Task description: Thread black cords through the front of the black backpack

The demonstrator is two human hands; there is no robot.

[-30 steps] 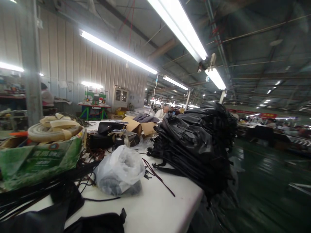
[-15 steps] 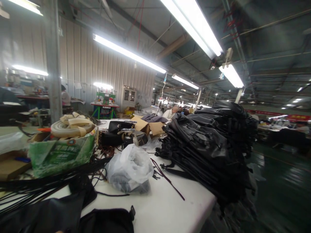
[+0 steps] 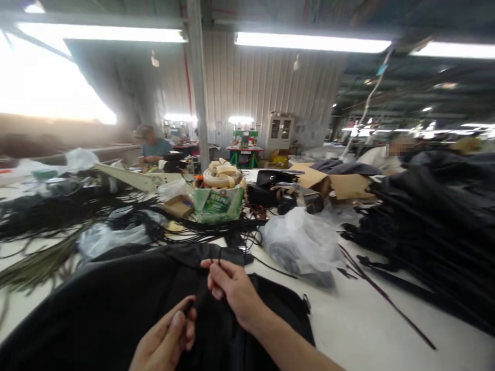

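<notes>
A large piece of black fabric [image 3: 96, 304] lies spread on the white table [image 3: 359, 330] right in front of me. My right hand [image 3: 232, 291] is above it, its thumb and fingers pinched on a thin black cord [image 3: 212, 257] at the fabric's upper edge. My left hand [image 3: 166, 340] is lower, at the bottom of the view, with thumb and fingers pinched on the lower end of the same black cord. The fabric under both hands is dark and its details are hard to make out.
A crumpled clear plastic bag [image 3: 301, 242] lies right of my hands. A tall heap of black bags [image 3: 436, 226] fills the right. Behind stand a green box with coiled tape [image 3: 219, 198], cardboard boxes [image 3: 336, 183], tangled black cords [image 3: 58, 216]. Two people sit further back.
The view has swung left and down. The black heap has slid to the right edge, and my two hands with the black fabric have come into view.
</notes>
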